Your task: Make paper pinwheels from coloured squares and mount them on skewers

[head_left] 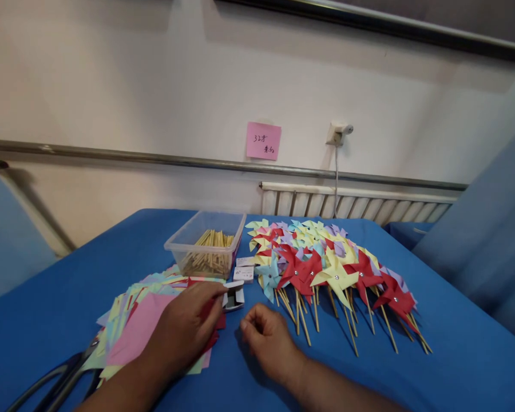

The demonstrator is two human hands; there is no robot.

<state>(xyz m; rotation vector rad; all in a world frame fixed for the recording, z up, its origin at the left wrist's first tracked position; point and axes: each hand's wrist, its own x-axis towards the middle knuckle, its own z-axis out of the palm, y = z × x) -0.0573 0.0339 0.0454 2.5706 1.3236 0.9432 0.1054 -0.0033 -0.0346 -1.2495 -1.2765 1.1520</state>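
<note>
My left hand (189, 317) reaches over a stack of coloured paper sheets (141, 326), its fingers bent together and their tips at the edge of a small open white box (234, 296). Whether anything is between those fingertips I cannot make out. Just right of the box, my right hand (270, 337) rests low over the blue cloth, fingers curled in and thumb against the forefinger; the inside of its grip is hidden. A red sheet (212, 329) shows under my left hand. To the right lie many paper pinwheels on sticks (335, 276), in red, yellow, blue and purple.
A clear plastic tub (203, 234) of short wooden sticks (214, 249) stands behind the paper. Small closed boxes (244, 274) sit beside it. Black-handled scissors (64, 372) lie at the front left. Beyond the blue-covered table (124, 246) are a wall and a radiator (300, 203).
</note>
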